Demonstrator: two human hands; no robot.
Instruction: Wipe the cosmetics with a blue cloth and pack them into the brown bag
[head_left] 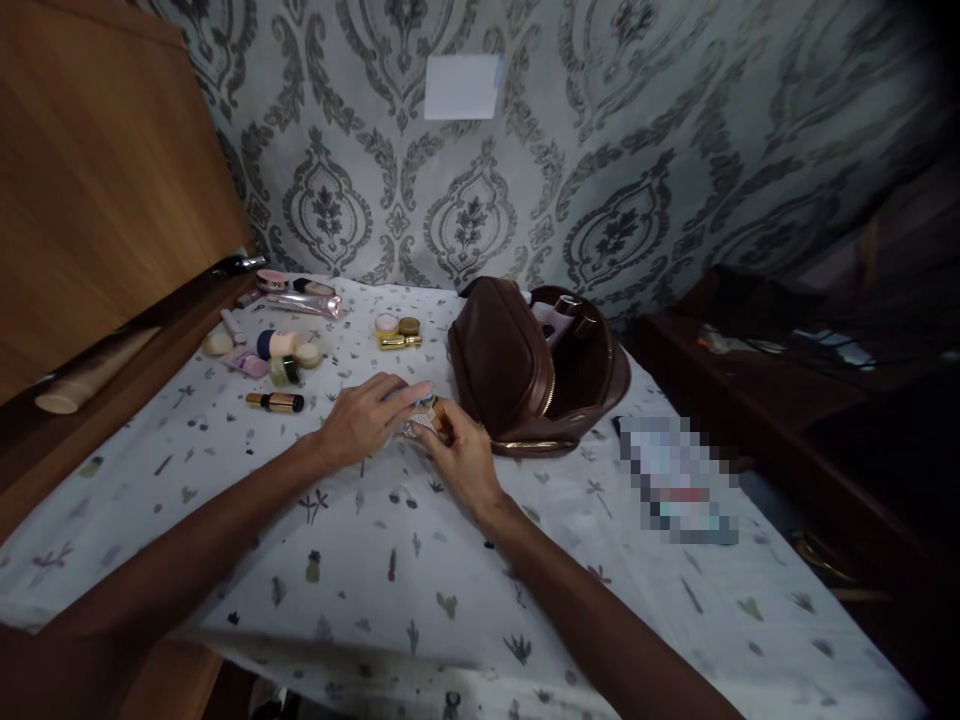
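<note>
**Two hands share a small sparkling object beside an open brown bag**

Head view: both hands meet above a pale bench [352, 620] covered with a white cloth printed with small plants. Between them sits a small, silvery, faceted-looking object with gold and blue parts [427, 413], in front of the bag and to its left. The left hand [367, 420] reaches over it from above, fingers closed down on its far, bluish side. The right hand [465, 460] grips it from the other side, thumb in front and fingers curled behind. The fingers cover so much of it that its exact kind cannot be told.

Just beside the right hand stands a brown, leather-look bag with a gold zip [495, 350], its mouth gaping and a pale lilac tube [559, 320] inside. Beyond the hands lies a shiny gold cylindrical tube [400, 343], near two small round-lidded jars. Off to the left, a black-and-gold tube [275, 402] lies apart from a squat green jar [285, 371] and other cosmetics. To the right of the bag lies a flat, pixelated item [675, 480].

The step in hand looks like close two-handed handling of the small object. The next move calls for one hand keeping a steady hold while the other adjusts.
</note>
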